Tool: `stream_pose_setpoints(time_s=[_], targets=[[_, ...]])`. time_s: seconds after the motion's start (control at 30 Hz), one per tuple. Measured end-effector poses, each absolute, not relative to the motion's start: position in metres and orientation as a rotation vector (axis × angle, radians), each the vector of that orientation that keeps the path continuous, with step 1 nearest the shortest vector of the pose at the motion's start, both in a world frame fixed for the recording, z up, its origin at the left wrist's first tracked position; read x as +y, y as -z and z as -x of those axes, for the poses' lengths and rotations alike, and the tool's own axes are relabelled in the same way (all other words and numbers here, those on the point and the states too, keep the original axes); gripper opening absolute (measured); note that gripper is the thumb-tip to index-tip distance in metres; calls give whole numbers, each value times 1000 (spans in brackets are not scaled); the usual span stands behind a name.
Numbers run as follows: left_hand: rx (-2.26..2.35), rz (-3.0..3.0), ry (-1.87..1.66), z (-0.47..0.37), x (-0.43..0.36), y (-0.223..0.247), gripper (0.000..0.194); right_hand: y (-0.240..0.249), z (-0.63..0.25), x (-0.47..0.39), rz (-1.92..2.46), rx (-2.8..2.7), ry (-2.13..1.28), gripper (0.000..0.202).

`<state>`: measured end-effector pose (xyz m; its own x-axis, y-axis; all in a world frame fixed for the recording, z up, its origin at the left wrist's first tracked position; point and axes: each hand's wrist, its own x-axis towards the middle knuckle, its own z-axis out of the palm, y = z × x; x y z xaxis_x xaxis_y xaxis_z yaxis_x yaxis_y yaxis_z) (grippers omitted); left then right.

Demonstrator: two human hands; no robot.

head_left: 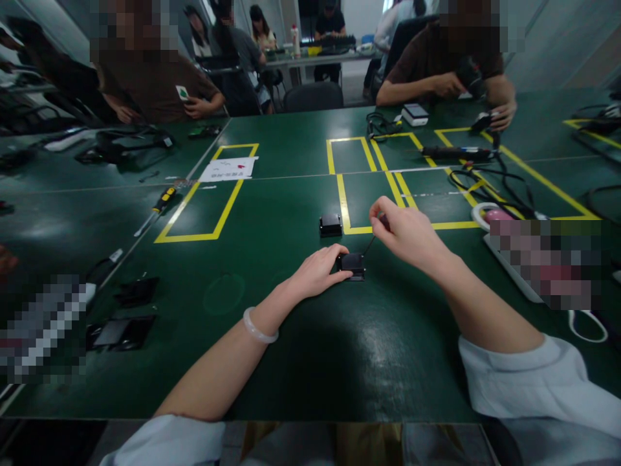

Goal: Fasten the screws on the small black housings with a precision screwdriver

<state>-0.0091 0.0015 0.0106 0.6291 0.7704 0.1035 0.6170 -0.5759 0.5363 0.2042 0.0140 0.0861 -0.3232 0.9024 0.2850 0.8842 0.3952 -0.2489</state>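
Note:
My left hand point(324, 270) grips a small black box-like part point(352, 262) by its left side, thumb and fingers closed on it against the green table. Small shiny points show at the part's corners. Above and to the right, my right hand point(400, 232) has its fingers wrapped round the handle of a screwdriver point(370, 245). The handle is mostly hidden; its thin dark shaft slants down to the part's upper right corner. Whether the tip touches is too small to tell. A similar black part point(330, 224) lies just beyond my left hand.
Yellow tape point(378, 155) outlines areas on the table point(291, 362). A yellow-black screwdriver point(165, 199) and black pieces point(121, 332) lie left. At right are a tape roll point(485, 215), a blurred-out object, cables and a dark pen-like tool point(458, 153). Two people sit opposite, one holding a power tool point(470, 76).

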Motion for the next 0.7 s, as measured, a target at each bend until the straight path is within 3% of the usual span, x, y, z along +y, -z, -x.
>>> stream_pose_setpoints(time_s=[0.53, 0.7], targets=[[1092, -2394, -461, 8, 2, -9, 36, -88, -201, 10, 1604, -2396, 72, 27], [1083, -2392, -468, 7, 2, -8, 36, -94, -202, 6, 1568, -2445, -33, 24]])
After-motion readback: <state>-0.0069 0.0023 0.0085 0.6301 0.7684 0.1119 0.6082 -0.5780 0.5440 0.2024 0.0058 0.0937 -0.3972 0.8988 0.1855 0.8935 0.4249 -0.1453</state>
